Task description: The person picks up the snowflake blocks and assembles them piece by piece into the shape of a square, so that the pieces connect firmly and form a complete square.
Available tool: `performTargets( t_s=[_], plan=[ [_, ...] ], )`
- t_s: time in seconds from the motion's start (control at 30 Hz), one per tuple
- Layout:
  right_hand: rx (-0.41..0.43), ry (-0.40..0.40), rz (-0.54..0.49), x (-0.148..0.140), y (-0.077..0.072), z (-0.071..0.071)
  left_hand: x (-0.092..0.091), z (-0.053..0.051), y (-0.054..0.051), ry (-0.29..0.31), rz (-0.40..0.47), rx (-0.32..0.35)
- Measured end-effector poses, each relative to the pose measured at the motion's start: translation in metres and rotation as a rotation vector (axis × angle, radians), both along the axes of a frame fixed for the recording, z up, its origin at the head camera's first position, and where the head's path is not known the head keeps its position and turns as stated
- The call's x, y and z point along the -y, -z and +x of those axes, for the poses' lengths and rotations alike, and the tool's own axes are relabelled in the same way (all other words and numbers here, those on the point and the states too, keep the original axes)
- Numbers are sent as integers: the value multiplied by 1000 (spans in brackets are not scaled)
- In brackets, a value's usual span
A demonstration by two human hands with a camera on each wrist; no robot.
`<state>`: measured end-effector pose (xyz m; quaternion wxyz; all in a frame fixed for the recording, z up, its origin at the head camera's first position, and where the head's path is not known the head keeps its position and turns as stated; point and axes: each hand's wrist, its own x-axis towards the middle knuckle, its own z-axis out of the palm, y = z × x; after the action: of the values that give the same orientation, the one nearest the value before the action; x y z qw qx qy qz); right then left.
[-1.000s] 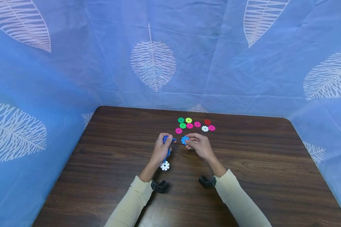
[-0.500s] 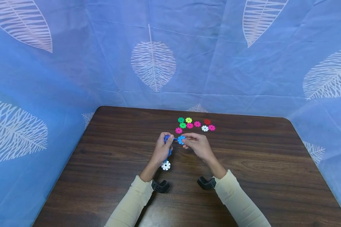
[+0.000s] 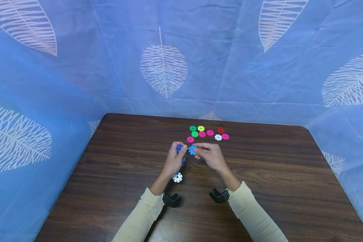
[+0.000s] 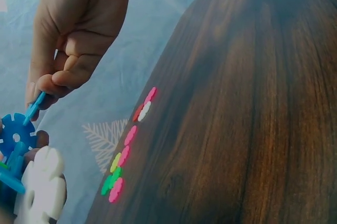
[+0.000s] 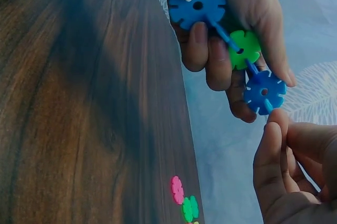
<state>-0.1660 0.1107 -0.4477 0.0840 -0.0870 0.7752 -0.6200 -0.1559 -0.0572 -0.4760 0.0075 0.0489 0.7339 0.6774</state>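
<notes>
In my left hand (image 3: pixel 172 161) I grip a chain of slotted plastic snowflake discs. Seen from the right wrist, the chain has a large-looking blue disc (image 5: pixel 206 17), a green disc (image 5: pixel 249 44) and another blue disc (image 5: pixel 254 93), with blue pieces edge-on between. A white disc (image 3: pixel 177 177) hangs at the end nearest my body. My right hand (image 3: pixel 213 157) pinches a light blue disc (image 3: pixel 192 150) between thumb and fingers. Its edge meets the far blue disc of the chain; how deep the slots engage cannot be told.
Loose discs lie flat on the brown wooden table (image 3: pixel 275 168) beyond my hands: pink (image 3: pixel 210 133), green (image 3: pixel 195 134), yellow (image 3: pixel 201 128), red (image 3: pixel 220 130) and white (image 3: pixel 218 137). A blue leaf-patterned cloth (image 3: pixel 205 67) hangs behind the table.
My right hand has brought the light blue disc leftward from a gap to the chain's end. The left hand has shifted slightly right with the chain.
</notes>
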Motion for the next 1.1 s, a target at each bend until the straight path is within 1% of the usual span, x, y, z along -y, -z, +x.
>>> performTargets(
  t_s=[0.17,0.23,0.33,0.4,0.5,0.6,0.7,0.77,0.87,1.0,1.1],
  plan=[
    [5,4,-14,0,-1,-2,-2,2,5,16,16,-135],
    [9,0,-11,0,-1,-3,-2,2,5,15,19,-156],
    [15,-6,-5,0,1,-4,-3,0,6,7,8,-132],
    [15,-18,-1,-1,3,-6,-3,-2,7,1,0,-74],
    [24,-46,-1,-3,6,-7,-2,-4,8,1,-9,-15],
    [33,-68,12,-7,8,-10,1,-4,8,-15,2,20],
    [19,-59,33,-13,11,-15,5,-4,9,-44,12,44],
    [-16,-41,85,-16,14,-18,9,-4,10,-67,19,58],
    [-62,-11,210,-18,20,-24,12,-4,12,-101,50,80],
    [-81,34,381,-14,29,-34,15,-4,15,-133,77,110],
    [-93,57,504,-9,35,-44,17,-4,16,-141,67,120]
  ],
)
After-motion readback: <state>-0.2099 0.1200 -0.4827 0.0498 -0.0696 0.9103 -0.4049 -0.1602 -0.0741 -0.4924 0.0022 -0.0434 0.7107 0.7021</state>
